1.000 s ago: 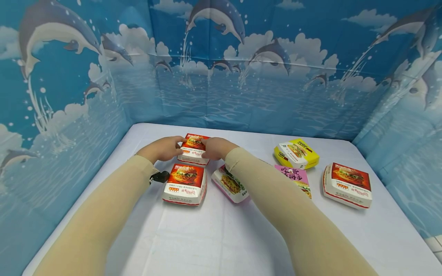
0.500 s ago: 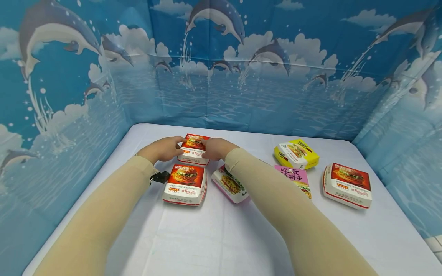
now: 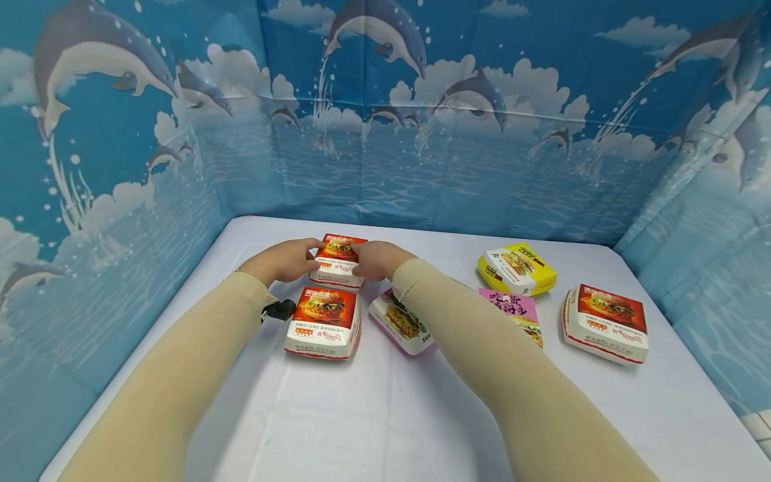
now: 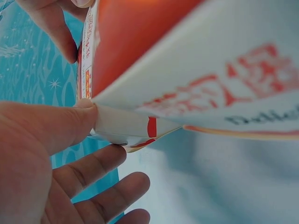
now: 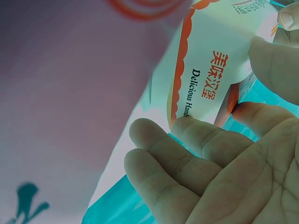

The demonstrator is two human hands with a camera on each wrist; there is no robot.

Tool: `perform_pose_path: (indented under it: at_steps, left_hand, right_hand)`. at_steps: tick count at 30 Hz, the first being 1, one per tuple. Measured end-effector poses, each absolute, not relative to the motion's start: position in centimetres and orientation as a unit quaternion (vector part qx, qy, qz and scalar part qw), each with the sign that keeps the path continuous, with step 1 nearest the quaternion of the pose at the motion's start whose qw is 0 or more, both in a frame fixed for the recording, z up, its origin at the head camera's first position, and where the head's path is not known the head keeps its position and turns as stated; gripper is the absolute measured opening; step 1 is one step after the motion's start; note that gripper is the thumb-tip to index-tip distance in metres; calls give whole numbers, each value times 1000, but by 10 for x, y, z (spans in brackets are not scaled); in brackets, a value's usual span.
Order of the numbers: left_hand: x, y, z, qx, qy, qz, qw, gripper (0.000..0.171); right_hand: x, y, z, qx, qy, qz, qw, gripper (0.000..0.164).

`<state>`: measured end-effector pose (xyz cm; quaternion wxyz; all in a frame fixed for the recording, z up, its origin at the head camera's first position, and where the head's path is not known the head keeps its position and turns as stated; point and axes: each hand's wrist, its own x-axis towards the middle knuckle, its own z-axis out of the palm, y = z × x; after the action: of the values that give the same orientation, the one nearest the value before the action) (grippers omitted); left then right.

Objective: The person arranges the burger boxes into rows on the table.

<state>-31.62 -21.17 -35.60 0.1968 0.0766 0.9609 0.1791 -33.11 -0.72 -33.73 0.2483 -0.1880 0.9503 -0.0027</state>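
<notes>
At the far left of the table a red-and-white burger box (image 3: 336, 273) sits between both hands. My left hand (image 3: 283, 260) holds its left side, with the thumb (image 4: 70, 121) against a corner in the left wrist view. From the opposite side my right hand (image 3: 382, 260) grips it; in the right wrist view the thumb (image 5: 275, 70) lies at the upper edge and a fingertip (image 5: 184, 123) touches the lower edge. Directly in front stands a matching burger box (image 3: 322, 321), apart from the hands.
A pink-sided box (image 3: 400, 325) and a purple box (image 3: 518, 308) are partly covered by the right sleeve. Further right are a yellow burger box (image 3: 521, 268) and another red-and-white box (image 3: 605, 328). A dolphin-print curtain (image 3: 385, 167) borders the white table (image 3: 337, 422).
</notes>
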Motion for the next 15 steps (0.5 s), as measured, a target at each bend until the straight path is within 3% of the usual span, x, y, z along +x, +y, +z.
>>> perform_pose_path:
  at_steps: [15]
  left_hand:
    - [-317, -212, -356, 77, 961, 178, 197, 63]
  right_hand:
    - [-331, -7, -337, -186, 950, -5, 250, 77]
